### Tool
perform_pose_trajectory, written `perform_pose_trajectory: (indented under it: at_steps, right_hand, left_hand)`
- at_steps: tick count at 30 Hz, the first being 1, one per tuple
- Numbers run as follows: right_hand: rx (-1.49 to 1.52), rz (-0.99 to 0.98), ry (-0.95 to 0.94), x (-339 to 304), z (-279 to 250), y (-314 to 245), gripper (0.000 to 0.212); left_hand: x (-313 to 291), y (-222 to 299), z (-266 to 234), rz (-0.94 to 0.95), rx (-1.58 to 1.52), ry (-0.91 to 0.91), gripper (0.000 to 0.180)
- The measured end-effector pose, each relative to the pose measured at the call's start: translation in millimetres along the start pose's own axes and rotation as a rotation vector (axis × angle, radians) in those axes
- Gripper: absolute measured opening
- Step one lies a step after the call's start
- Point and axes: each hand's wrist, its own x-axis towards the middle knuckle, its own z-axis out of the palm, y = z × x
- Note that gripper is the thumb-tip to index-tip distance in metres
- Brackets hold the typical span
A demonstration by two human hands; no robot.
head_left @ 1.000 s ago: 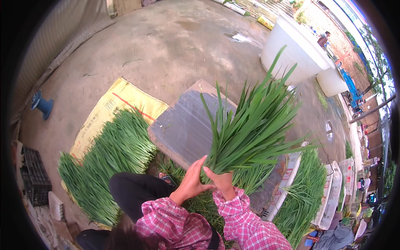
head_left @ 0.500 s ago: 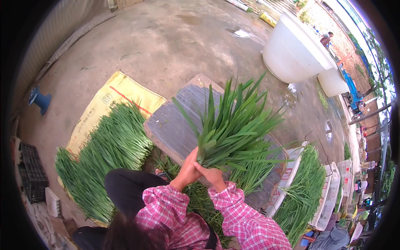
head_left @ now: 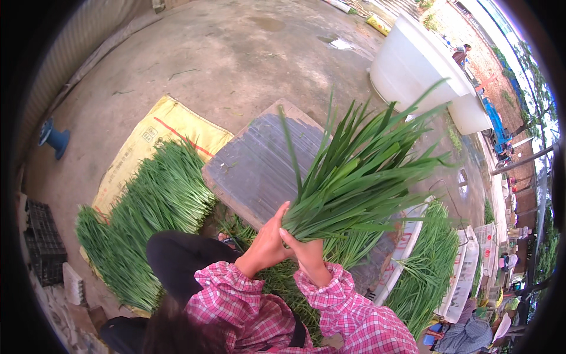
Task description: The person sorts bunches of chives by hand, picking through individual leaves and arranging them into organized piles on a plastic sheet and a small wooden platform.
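A thick bunch of garlic chives (head_left: pixel 359 183) is in both my hands, its leaves fanned toward the far right. My left hand (head_left: pixel 266 241) closes round the near end of the bunch from the left. From the right, my right hand (head_left: pixel 309 255) grips the same end, with its thumb across the stems. My palms and the leaves hide the cut ends. Beneath and beyond the bunch lies a dark, flat-topped board (head_left: pixel 259 162) with wooden edges. More loose chives (head_left: pixel 354 246) rest on its right part, under the held bunch.
On the left, a large heap of chives (head_left: pixel 150 206) lies on a yellow sack (head_left: pixel 135 147). Right of the board, a white crate (head_left: pixel 407 259) holds more chives (head_left: pixel 424 265). Large white tubs (head_left: pixel 407 65), a blue spool (head_left: pixel 54 140) and a black crate (head_left: pixel 44 236) stand farther out.
The bunch has swung right and tilted, its leaf tips reaching farther toward the tubs. My hands stay together on its near end, the right hand slightly lower.
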Motion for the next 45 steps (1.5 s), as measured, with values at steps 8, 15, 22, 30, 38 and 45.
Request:
perform_pose_trajectory:
  at_steps: [8, 15, 22, 30, 38, 45]
  right_hand:
    - [-0.166, -0.022, -0.138, -25.6, 10.2, -37.9, 0.033]
    - [-0.219, 0.093, -0.268, -36.3, 4.6, -46.6, 0.054]
    - [-0.157, -0.275, 0.024, -43.6, 7.2, -63.9, 0.094]
    - [-0.698, -0.678, 0.176, -46.3, 17.1, -92.4, 0.022]
    - [-0.689, -0.583, 0.176, -36.8, 30.1, -98.0, 0.017]
    - [-0.386, -0.441, 0.123, -44.0, 20.1, -94.1, 0.010]
  left_hand:
    - [-36.4, 21.2, 10.7, -0.150, -0.151, 0.112, 0.064]
    - [-46.7, 33.9, 9.5, -0.064, -0.307, 0.235, 0.063]
    - [-52.8, 17.4, 9.7, -0.142, -0.264, 0.297, 0.057]
    - [-55.1, 10.8, 12.1, -0.070, -0.225, 0.444, 0.051]
    - [-55.4, 9.0, 11.0, -0.033, -0.142, 0.492, 0.053]
    - [-57.2, 14.9, 7.0, -0.080, -0.059, 0.506, 0.049]
